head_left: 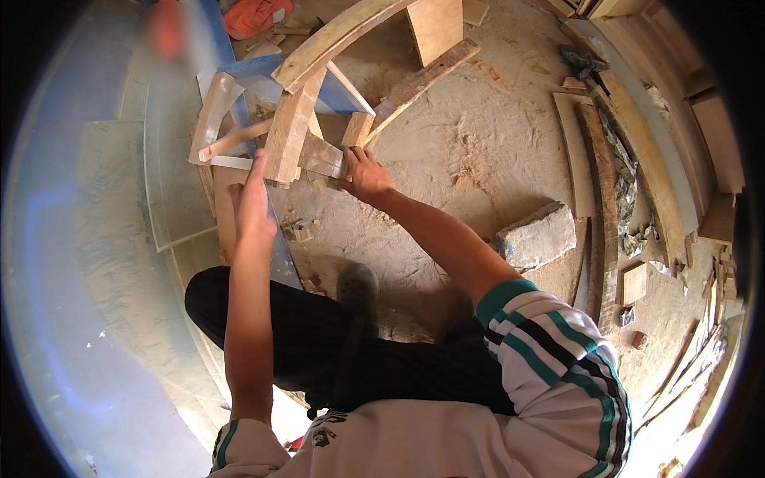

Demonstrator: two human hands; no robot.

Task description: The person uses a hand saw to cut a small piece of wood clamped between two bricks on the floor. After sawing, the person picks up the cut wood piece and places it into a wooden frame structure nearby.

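My left hand [254,203] lies along the left side of a thick wooden block [288,143], its fingers stretched out straight. My right hand [367,175] is closed at the right end of a flat brown wooden piece [322,155], which reaches left to the block. Its fingertips are partly hidden. Just beyond that hand a short wooden post [357,129] stands out. Over the block's far end passes a curved wooden beam [339,40]. A narrow wooden strip [235,139] sticks out to the block's left.
A clear sheet [179,159] leans at the left. An orange cloth-like item [255,16] lies at the far left. A rough stone block [538,237] rests on the dusty floor to my right. Long curved boards [649,159] line the right side. A plywood piece [436,30] stands far ahead.
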